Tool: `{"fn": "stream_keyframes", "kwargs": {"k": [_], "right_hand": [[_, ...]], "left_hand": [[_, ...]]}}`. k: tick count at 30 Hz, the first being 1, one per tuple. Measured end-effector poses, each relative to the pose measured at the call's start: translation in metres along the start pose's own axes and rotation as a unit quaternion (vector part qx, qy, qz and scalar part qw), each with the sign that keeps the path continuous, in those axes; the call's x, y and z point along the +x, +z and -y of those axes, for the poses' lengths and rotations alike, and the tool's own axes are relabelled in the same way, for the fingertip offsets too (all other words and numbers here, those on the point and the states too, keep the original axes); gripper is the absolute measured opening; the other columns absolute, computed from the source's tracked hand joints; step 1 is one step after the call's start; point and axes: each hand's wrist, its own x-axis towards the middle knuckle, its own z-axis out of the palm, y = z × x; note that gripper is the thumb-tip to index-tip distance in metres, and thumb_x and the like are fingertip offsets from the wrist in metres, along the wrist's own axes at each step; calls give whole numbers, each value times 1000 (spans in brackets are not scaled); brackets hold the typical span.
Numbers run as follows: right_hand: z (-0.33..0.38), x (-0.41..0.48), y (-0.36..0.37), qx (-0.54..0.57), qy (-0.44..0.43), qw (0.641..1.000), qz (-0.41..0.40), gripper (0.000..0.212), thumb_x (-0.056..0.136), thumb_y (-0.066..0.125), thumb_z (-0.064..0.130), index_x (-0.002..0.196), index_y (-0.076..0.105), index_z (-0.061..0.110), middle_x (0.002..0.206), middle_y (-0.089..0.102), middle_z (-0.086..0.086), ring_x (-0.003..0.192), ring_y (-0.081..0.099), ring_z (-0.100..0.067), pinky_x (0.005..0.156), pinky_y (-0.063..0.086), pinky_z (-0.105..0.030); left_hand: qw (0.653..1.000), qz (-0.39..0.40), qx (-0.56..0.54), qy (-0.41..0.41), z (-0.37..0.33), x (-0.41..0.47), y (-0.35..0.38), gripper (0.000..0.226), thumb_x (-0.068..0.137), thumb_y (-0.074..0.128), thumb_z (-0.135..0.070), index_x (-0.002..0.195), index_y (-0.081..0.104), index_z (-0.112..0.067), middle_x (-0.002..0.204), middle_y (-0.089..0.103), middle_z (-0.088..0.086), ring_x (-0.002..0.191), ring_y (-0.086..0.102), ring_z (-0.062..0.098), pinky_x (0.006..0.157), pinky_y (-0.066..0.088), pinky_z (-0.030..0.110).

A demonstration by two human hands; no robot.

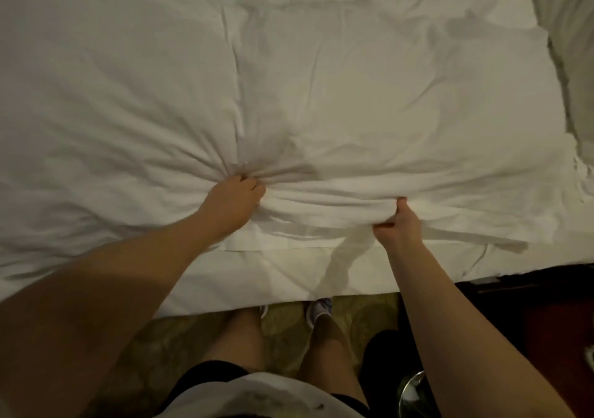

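A white duvet [321, 80] covers the bed and fills most of the head view, wrinkled and puffy. My left hand [234, 200] grips a bunched handful of the duvet near its front edge, with creases radiating from the fist. My right hand [397, 223] pinches a thick fold of the same duvet a little to the right, thumb up over the fold. A ridge of cloth is gathered between the two hands.
The bed's front edge [257, 289] hangs over a patterned carpet [286, 337] where my legs and shoes stand. White pillows [575, 64] lie at the right. Dark furniture [546, 315] stands at the lower right, with a shiny object [413, 392] beside it.
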Motion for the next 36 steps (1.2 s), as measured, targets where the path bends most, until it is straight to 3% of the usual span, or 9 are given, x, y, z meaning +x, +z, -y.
{"fn": "stream_keyframes", "kwargs": {"k": [4,7,9,12,19,23,27,31,36], "right_hand": [[-4,10,-13,-205,-70,974,-63,40,105,36,23,129,48,-6,127,55,-27,111,57,-38,61,43,-27],[-20,28,-29,-240,-55,961,-124,43,106,26,19,130,43,-12,121,53,-33,83,50,-38,71,33,-20],[-28,30,-36,-329,-62,928,-161,36,103,36,17,132,45,-4,94,56,-18,83,45,-24,69,30,-17],[-26,27,-30,-337,-44,926,-163,57,95,54,17,144,27,3,114,53,-18,108,52,-30,83,42,-31],[-7,19,-13,-12,46,999,-24,15,94,61,28,100,62,14,101,64,-7,100,60,-31,81,52,-47],[-7,22,-26,20,25,998,56,29,90,65,30,117,63,18,109,68,-5,100,63,-26,91,52,-46],[-5,27,-31,-37,-1,999,-3,29,88,69,21,112,61,7,99,67,-5,95,65,-23,90,53,-39],[-3,26,-65,-196,-30,976,-90,19,90,63,7,106,55,3,78,55,-3,85,57,-24,76,50,-31],[7,5,-47,-333,-45,936,-106,44,90,57,12,132,47,9,127,57,-13,114,55,-26,82,45,-33]], "left_hand": [[999,-19,-47,-11,-23,-24,0,21,66,42,-15,58,61,-13,59,57,5,47,56,24,39,37,20],[997,26,-64,-22,-36,-31,5,4,51,57,-10,51,58,-14,52,52,3,42,54,24,38,38,19],[991,104,-57,-65,-43,-31,9,11,63,56,-2,63,64,-10,65,59,8,59,61,30,49,43,26],[972,191,-64,-125,-49,-36,15,18,86,50,-9,92,66,-5,96,62,13,93,59,33,72,42,32],[991,95,-25,-89,-45,-27,19,22,67,49,-18,84,59,-9,83,59,12,72,56,31,60,42,34],[988,130,16,-87,-70,-46,32,61,62,68,-48,110,48,-15,104,55,10,88,49,28,73,39,39],[982,159,51,-91,-74,-24,35,52,35,85,-6,80,60,-11,80,58,12,65,56,30,54,45,33],[979,193,33,-58,-81,-15,37,41,19,93,-6,44,60,-12,55,57,6,48,58,24,43,45,22],[957,253,58,-133,-104,-30,0,31,91,42,-9,120,52,-14,123,49,9,109,48,28,88,36,37]]}}
